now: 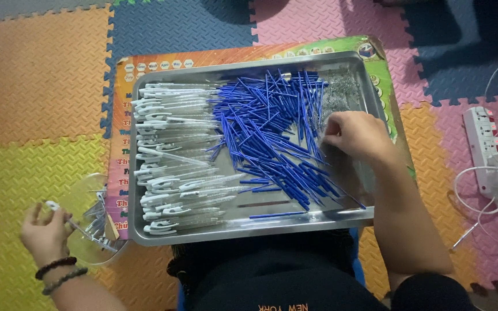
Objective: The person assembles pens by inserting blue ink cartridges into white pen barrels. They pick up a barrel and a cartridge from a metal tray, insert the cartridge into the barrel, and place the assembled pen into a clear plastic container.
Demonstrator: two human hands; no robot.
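Observation:
A steel tray (249,226) lies in front of me on a colourful board. It holds several clear pen barrels with white clips (174,155) on its left side and a heap of blue refills (266,132) in the middle. A small pile of tiny metal springs (341,95) sits at the tray's far right. My right hand (355,135) rests over the right part of the tray, fingers curled at the springs and refills. My left hand (44,233) is off the tray at the lower left, holding an assembled clear pen (64,216) over a clear plastic bowl (90,222).
Foam puzzle mats in orange, yellow, blue and pink cover the floor. A white power strip (482,147) with plugs and white cables (479,207) lies at the right. The printed board (119,144) sticks out under the tray's left and far edges.

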